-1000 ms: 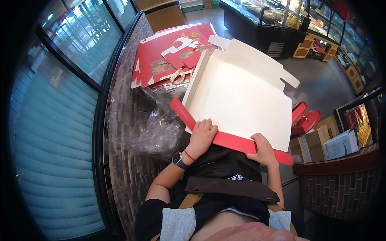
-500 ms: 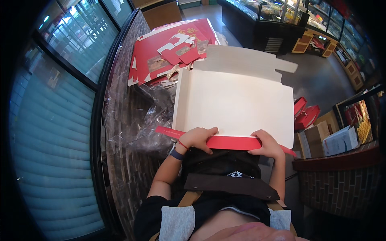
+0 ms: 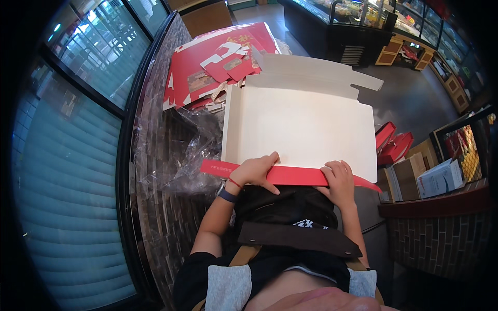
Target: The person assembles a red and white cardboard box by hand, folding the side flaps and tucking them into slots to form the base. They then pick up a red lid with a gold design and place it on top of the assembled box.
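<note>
In front of me is a partly folded cardboard box, white inside, with its left wall standing and its far flap raised. Along its near edge runs a red side flap, its outer face toward me. My left hand grips the left part of this flap, fingers over the top and thumb below. Closed round the flap further right is my right hand, fingers on the inner side and thumb on the red face. The right side of the box lies flat.
A stack of flat red cardboard sheets lies beyond the box at left. Crumpled clear plastic is beside it. Folded red boxes and brown cartons stand at right. Glass panes line the left; display cases stand far off.
The red near flap has tipped up a little, and the box has shifted slightly left. My right hand has turned its fingers further over the flap; the left keeps its hold.
</note>
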`<action>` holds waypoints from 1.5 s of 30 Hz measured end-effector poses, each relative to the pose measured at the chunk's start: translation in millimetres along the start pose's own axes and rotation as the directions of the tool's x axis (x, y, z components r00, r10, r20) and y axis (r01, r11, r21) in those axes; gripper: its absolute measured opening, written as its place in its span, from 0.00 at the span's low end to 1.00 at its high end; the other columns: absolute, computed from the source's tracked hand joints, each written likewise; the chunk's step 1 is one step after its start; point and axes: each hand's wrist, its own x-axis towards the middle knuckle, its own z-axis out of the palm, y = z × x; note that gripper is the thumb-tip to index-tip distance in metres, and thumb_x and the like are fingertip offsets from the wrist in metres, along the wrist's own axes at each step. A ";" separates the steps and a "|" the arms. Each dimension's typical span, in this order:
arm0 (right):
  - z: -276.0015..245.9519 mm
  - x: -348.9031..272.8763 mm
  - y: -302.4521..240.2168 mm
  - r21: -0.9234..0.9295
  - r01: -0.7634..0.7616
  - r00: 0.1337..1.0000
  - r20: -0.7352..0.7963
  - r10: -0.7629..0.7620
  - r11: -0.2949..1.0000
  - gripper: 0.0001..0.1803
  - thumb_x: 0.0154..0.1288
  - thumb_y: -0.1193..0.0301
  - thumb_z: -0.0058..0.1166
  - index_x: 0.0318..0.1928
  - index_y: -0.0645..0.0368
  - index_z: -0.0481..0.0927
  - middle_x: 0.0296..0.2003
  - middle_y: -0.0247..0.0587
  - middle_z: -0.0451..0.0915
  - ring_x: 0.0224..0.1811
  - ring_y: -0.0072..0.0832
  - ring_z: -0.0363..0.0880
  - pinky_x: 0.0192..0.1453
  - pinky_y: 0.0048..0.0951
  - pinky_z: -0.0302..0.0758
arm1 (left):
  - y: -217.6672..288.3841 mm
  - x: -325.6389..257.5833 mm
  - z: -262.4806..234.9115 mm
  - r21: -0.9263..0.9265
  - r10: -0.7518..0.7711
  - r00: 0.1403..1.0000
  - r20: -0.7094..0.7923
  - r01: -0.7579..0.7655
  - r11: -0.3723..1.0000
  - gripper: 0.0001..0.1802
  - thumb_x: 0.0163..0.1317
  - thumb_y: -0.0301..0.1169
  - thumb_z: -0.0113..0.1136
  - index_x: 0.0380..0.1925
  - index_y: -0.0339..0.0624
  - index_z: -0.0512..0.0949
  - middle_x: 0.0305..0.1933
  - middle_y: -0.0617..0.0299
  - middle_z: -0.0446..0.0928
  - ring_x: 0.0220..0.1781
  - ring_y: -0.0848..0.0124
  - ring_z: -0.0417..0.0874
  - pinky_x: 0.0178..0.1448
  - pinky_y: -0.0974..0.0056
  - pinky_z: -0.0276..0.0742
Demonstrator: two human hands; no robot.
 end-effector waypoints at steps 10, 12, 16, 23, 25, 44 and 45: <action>31.7 15.6 -11.3 -0.070 -0.035 0.997 0.060 0.039 0.997 0.37 0.60 0.49 0.72 0.62 0.60 0.80 0.58 0.46 0.79 0.65 0.44 0.76 0.76 0.52 0.67 | 8.0 11.5 7.7 0.406 0.190 0.882 -0.431 0.001 0.914 0.46 0.44 0.60 0.83 0.59 0.47 0.77 0.52 0.51 0.76 0.59 0.47 0.78 0.70 0.44 0.71; 34.4 17.2 -11.3 -0.110 -0.048 0.997 0.058 0.054 0.993 0.39 0.61 0.46 0.71 0.64 0.60 0.80 0.59 0.47 0.79 0.66 0.44 0.75 0.76 0.52 0.66 | 15.8 9.9 23.4 0.471 0.238 0.843 -0.482 0.020 0.882 0.47 0.47 0.54 0.81 0.66 0.47 0.76 0.64 0.48 0.73 0.70 0.46 0.74 0.79 0.36 0.61; 37.0 17.2 -7.3 -0.078 -0.046 0.996 0.073 0.052 0.996 0.43 0.60 0.43 0.71 0.66 0.60 0.79 0.61 0.48 0.78 0.68 0.45 0.73 0.77 0.51 0.65 | 29.5 7.5 60.8 0.515 0.283 0.860 -0.425 -0.028 0.857 0.50 0.49 0.45 0.81 0.74 0.46 0.72 0.77 0.48 0.69 0.81 0.48 0.67 0.87 0.36 0.52; 33.9 25.7 -6.8 -0.089 -0.041 0.985 0.163 0.055 0.995 0.53 0.51 0.41 0.76 0.69 0.61 0.76 0.65 0.48 0.75 0.71 0.45 0.70 0.79 0.51 0.62 | 2.8 28.5 91.1 0.594 0.310 0.783 -0.539 0.092 0.799 0.54 0.45 0.39 0.82 0.76 0.47 0.71 0.79 0.50 0.69 0.81 0.49 0.68 0.85 0.35 0.54; 34.8 24.3 -5.3 -0.102 -0.053 0.982 0.178 0.070 0.993 0.55 0.50 0.40 0.77 0.71 0.61 0.74 0.67 0.48 0.73 0.73 0.47 0.68 0.80 0.53 0.61 | 17.1 20.5 77.2 0.516 0.257 0.830 -0.494 0.043 0.855 0.54 0.45 0.39 0.82 0.76 0.46 0.71 0.80 0.50 0.68 0.82 0.49 0.67 0.85 0.35 0.54; 61.4 24.2 -3.4 -0.019 -0.117 0.990 0.071 0.119 0.993 0.61 0.44 0.39 0.81 0.75 0.56 0.72 0.71 0.46 0.72 0.76 0.49 0.68 0.82 0.54 0.62 | -5.0 21.7 46.7 0.335 0.223 0.832 -0.508 -0.048 0.941 0.62 0.39 0.55 0.86 0.76 0.48 0.71 0.83 0.48 0.65 0.85 0.46 0.62 0.87 0.41 0.55; 60.9 24.8 -4.3 -0.006 -0.114 0.992 0.059 0.114 0.993 0.60 0.44 0.41 0.81 0.75 0.56 0.73 0.70 0.46 0.73 0.75 0.48 0.69 0.81 0.53 0.64 | -4.1 21.9 47.3 0.347 0.232 0.829 -0.509 -0.049 0.937 0.62 0.39 0.56 0.86 0.76 0.48 0.71 0.83 0.48 0.65 0.85 0.46 0.63 0.87 0.41 0.55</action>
